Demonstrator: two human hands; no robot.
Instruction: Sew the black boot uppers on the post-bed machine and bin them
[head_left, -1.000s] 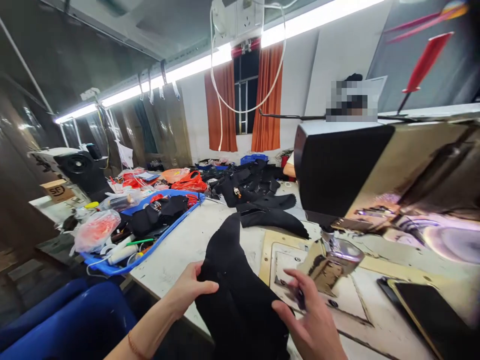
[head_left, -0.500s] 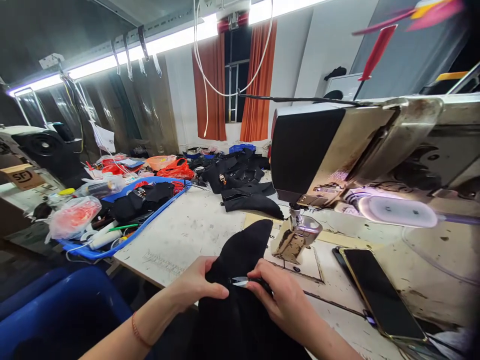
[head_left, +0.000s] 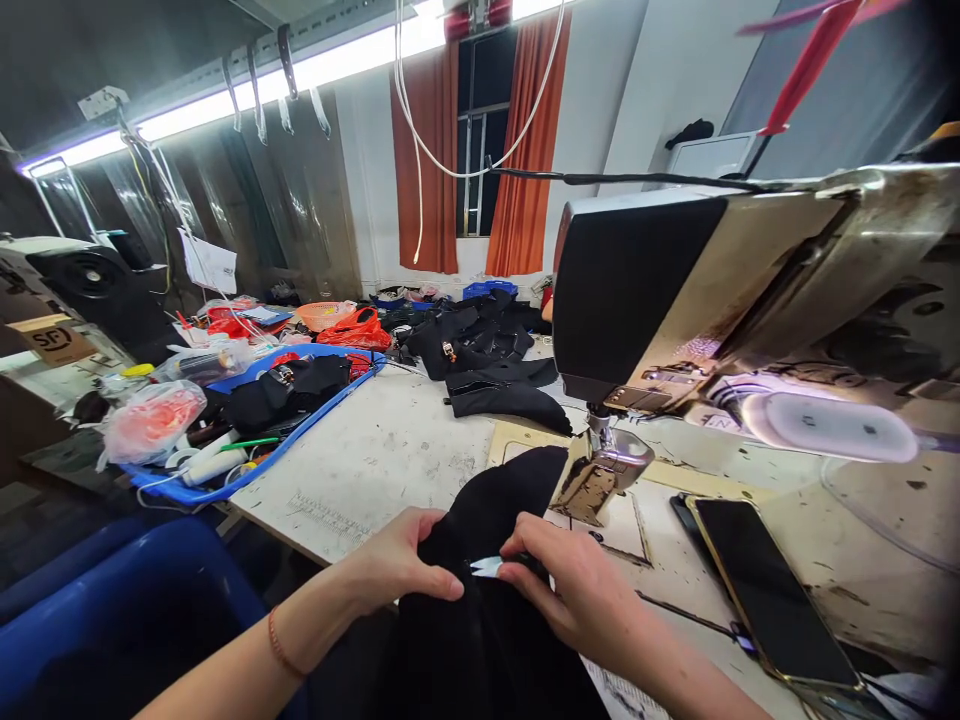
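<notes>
A piece of black fabric (head_left: pixel 499 495) lies over the table's front edge, its upper end beside the sewing machine's presser foot area. My left hand (head_left: pixel 409 565) grips the fabric's left side, thumb on top and fingers tucked out of sight beneath. In my right hand (head_left: pixel 562 575) is a pair of thread snips (head_left: pixel 487 567), closed in between thumb and fingers. The bright blades point left, lying at the fabric close to my left thumb, and look nearly together. Most of the snips' handle is hidden by my fingers.
The sewing machine (head_left: pixel 637 300) looms at the right, a lit lamp (head_left: pixel 832 425) below its arm. A phone (head_left: pixel 772 590) rests on the right of the table. Left stands a blue tray (head_left: pixel 300 440) of tools and bags. More black pieces (head_left: pixel 510 400) lie behind. A blue chair (head_left: pixel 135 610) is lower left.
The snips' blades have come closer together at the fabric. My view has shifted slightly; both hands keep their holds in nearly the same place.
</notes>
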